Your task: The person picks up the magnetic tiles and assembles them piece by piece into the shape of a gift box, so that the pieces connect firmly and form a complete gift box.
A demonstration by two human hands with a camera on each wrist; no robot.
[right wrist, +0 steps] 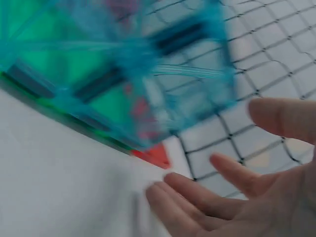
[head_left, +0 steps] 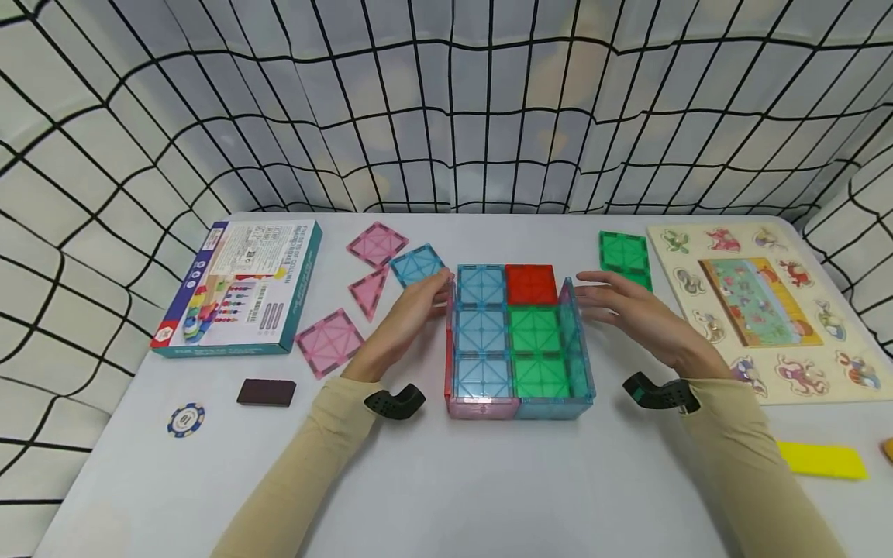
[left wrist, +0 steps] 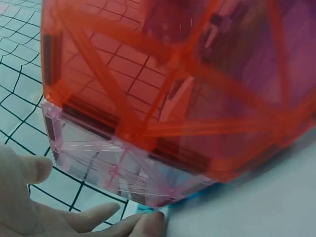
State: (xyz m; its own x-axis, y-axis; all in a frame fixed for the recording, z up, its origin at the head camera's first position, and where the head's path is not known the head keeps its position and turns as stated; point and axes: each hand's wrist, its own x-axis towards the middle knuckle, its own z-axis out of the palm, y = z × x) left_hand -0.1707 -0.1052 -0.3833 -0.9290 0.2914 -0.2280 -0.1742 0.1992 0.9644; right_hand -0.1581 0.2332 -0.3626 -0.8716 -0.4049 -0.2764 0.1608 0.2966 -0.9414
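Note:
Between my hands lies a box shape of see-through magnetic tiles. Its floor has blue tiles (head_left: 481, 332) in the left column; green tiles (head_left: 536, 332) and one red tile (head_left: 531, 285) make up the right one. Low walls stand around it: a red side tile (left wrist: 163, 59) and a pink side tile (left wrist: 113, 158) on the left, blue wall tiles (head_left: 576, 341) on the right. My left hand (head_left: 408, 322) is at the left wall's far end, fingers extended close to the pink tile; contact is unclear. Fingers spread, my right hand (head_left: 638, 318) is just right of the blue wall, holding nothing.
Loose pink tiles (head_left: 329, 342) and a blue tile (head_left: 417, 265) lie at left, beside a boxed set (head_left: 237, 287). A dark block (head_left: 267, 392) and a poker chip (head_left: 186, 420) lie nearer. At right are green tiles (head_left: 623, 252), a picture board (head_left: 673, 240) and a yellow piece (head_left: 823, 460).

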